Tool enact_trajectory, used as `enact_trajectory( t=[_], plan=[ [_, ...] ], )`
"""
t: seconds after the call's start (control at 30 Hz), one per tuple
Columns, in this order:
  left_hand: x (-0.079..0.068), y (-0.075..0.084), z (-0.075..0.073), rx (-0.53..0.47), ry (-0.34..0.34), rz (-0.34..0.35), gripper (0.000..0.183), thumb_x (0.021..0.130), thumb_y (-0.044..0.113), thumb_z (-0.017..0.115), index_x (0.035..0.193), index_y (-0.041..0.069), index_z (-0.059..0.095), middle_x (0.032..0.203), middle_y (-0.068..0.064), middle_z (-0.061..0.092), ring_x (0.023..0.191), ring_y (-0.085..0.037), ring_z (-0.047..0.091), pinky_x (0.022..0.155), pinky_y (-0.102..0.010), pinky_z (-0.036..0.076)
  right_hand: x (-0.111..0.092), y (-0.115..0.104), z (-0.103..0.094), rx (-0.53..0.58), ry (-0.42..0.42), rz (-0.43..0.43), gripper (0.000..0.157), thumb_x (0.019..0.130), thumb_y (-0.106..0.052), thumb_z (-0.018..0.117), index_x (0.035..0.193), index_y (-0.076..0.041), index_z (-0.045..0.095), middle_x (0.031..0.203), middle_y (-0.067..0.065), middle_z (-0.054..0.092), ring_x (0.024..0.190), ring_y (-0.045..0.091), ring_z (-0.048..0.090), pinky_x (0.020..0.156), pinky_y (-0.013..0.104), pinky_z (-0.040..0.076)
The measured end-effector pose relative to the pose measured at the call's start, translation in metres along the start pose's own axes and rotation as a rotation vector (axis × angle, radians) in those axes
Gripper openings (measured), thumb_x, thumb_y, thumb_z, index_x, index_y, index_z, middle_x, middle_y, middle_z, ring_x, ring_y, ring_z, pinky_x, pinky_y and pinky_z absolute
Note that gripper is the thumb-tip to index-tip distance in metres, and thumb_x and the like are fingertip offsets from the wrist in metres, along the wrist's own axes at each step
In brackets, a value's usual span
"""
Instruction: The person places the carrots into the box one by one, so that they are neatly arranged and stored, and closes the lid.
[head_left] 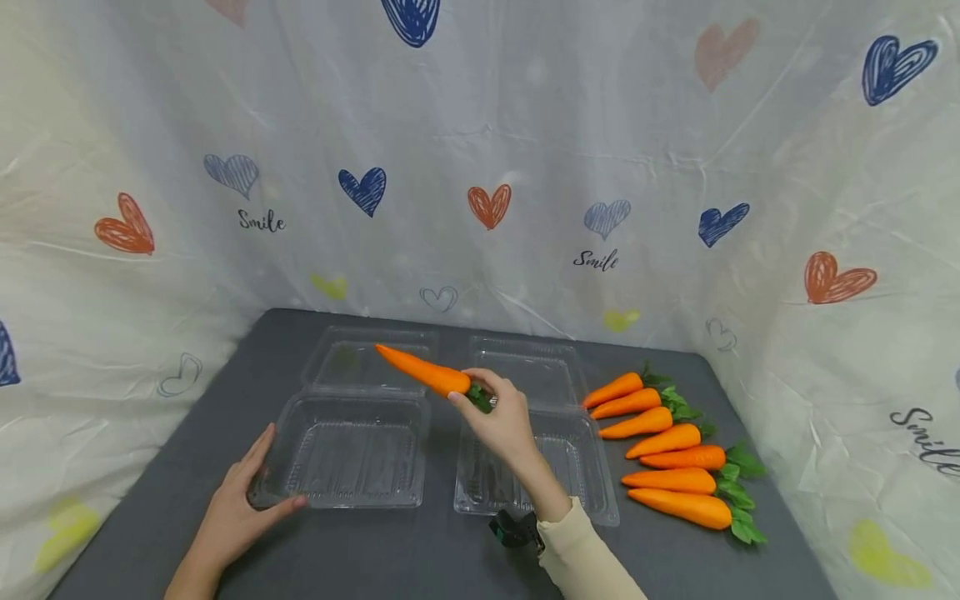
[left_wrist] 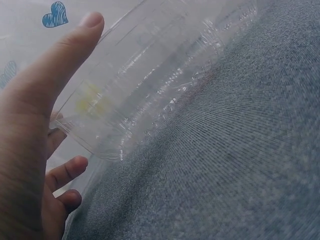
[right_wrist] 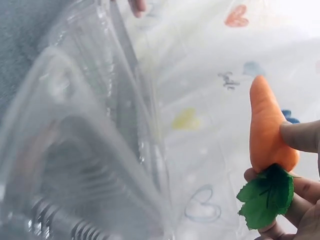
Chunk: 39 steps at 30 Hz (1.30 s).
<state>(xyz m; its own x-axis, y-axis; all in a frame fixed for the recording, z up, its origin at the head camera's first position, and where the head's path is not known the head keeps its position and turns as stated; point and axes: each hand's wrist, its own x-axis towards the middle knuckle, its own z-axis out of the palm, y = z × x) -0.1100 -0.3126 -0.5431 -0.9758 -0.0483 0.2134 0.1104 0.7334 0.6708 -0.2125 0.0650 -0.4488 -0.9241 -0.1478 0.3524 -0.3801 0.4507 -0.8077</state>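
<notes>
An orange carrot (head_left: pixel 423 369) with green leaves is pinched near its top by my right hand (head_left: pixel 501 417). Its tip points left, and it is held up over the area between two clear plastic clamshell boxes. The carrot's leaves (right_wrist: pixel 267 195) hang by the curled fingers in the right wrist view. My left hand (head_left: pixel 243 504) is at the near-left corner of the left box (head_left: pixel 352 500). Its thumb (left_wrist: pixel 65 60) stretches along the front rim, while the other fingers lie loosely along the outer left side. Under my right forearm stands the right box (head_left: pixel 592 467), partly hidden.
Several more carrots (head_left: pixel 678 481) lie in a column on the right of the dark grey table (head_left: pixel 420 558), leaves to the right. Both boxes have raised lids folded back, the left lid (head_left: pixel 322 358) and right lid (head_left: pixel 566 367). A heart-printed white curtain (head_left: pixel 540 275) surrounds the table.
</notes>
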Motion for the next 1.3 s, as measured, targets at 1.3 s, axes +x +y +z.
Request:
enact_trajectory(
  t=[1.3],
  plan=[
    [0.0, 0.003, -0.001, -0.114, -0.042, -0.032, 0.119, 0.083, 0.031, 0.094, 0.172, 0.03, 0.015, 0.174, -0.019, 0.022, 0.123, -0.038, 0.055, 0.096, -0.071, 0.043, 0.012, -0.012, 0.111, -0.404, -0.223, 0.011, 0.041, 0.092, -0.045, 0.083, 0.127, -0.022, 0.078, 0.103, -0.002, 0.078, 0.075, 0.01, 0.058, 0.057, 0.023, 0.044]
  ],
)
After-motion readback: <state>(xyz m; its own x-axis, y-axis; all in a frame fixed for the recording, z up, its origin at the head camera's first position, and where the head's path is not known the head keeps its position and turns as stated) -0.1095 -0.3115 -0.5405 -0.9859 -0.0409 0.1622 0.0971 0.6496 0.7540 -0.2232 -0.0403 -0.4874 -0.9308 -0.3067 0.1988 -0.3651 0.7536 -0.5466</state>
